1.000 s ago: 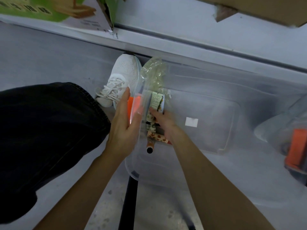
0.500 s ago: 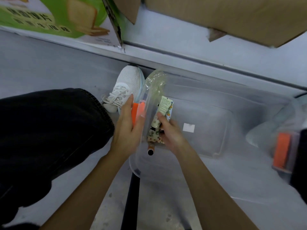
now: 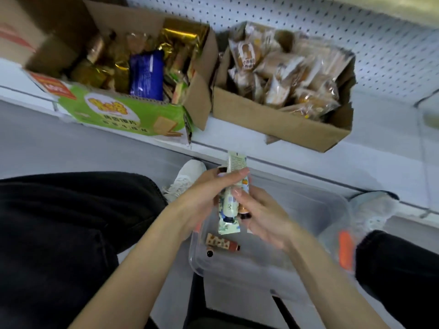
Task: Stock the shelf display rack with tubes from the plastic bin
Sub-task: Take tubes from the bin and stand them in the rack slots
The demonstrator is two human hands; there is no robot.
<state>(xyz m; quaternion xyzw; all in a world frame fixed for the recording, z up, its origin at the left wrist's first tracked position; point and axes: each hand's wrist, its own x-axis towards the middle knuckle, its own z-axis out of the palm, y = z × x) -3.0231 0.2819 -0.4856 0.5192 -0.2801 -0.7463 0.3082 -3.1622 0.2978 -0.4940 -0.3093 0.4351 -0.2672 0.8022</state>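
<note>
1. Plastic bin (image 3: 308, 210): clear, thin-walled, on the floor between the person's feet, directly below the hands. An orange latch (image 3: 345, 250) shows on its right end.

2. Bundle of tubes (image 3: 231, 205): held above the bin's left end, roughly upright, with one crimped end standing above the fingers. The left hand (image 3: 204, 195) wraps it from the left, fingers curled across the front. The right hand (image 3: 263, 217) clamps it from the right, thumb pressed on the face. Judgement: light, soft-bodied squeeze tubes with a glossy printed skin, likely to slide against one another in a bundle. Take hold at mid-body or toward the stiffer cap end, with moderate pressure. The flat crimp gives poor purchase.

3. Loose tubes (image 3: 222, 244): at least two lie flat on the bin floor near its left wall, dark caps visible. They can be reached from above.

4. Surroundings: the shelf (image 3: 237, 143) ahead carries a green-fronted carton (image 3: 118, 112) of mixed snack packets and a plain cardboard box (image 3: 280, 124) of wrapped buns, both overhanging its front edge. A pegboard (image 3: 356, 32) backs it. No display rack can be identified. A black trouser leg (image 3: 71, 222) and a white shoe (image 3: 187, 174) sit left of the bin.

5. Obstruction: judged, the overhanging boxes crowd any lift straight up past the shelf edge.
</note>
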